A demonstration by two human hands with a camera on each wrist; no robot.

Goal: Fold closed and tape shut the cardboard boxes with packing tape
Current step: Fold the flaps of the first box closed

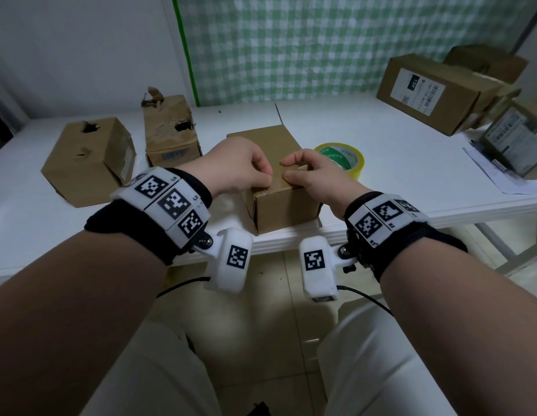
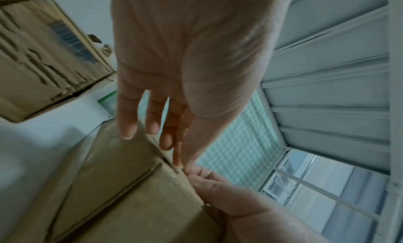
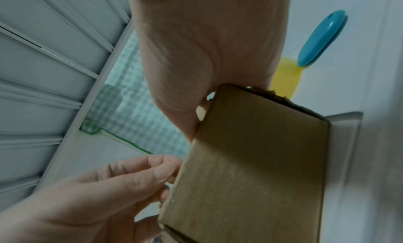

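A: Item one, our left hand (image 1: 241,166): thumb and forefinger pinching something at the near top edge of the small brown cardboard box (image 1: 283,202). We cannot tell what is pinched.

B: Item two, our right hand (image 1: 313,175): fingers curled, thumb and forefinger likewise pinching at that same top edge, fingertips almost touching those of the left.

A: The box itself: at the front edge of the white table (image 1: 381,163), directly between our wrists. One flap stands upright at its far side.

B: Just beside it, behind the right hand: a roll of yellow-tinted packing tape (image 1: 347,159) with a green-printed core, lying flat.

A: Left of centre: a torn, upright tan carton (image 1: 168,130), and further left a tilted brown carton with ragged holes (image 1: 90,157).

B: Far right: a long brown carton with a white shipping label (image 1: 435,91), more labelled parcels stacked beside it, and a loose paper sheet (image 1: 498,175).

A: Backdrop: a green-and-white checked cloth (image 1: 336,46) hanging on the wall.
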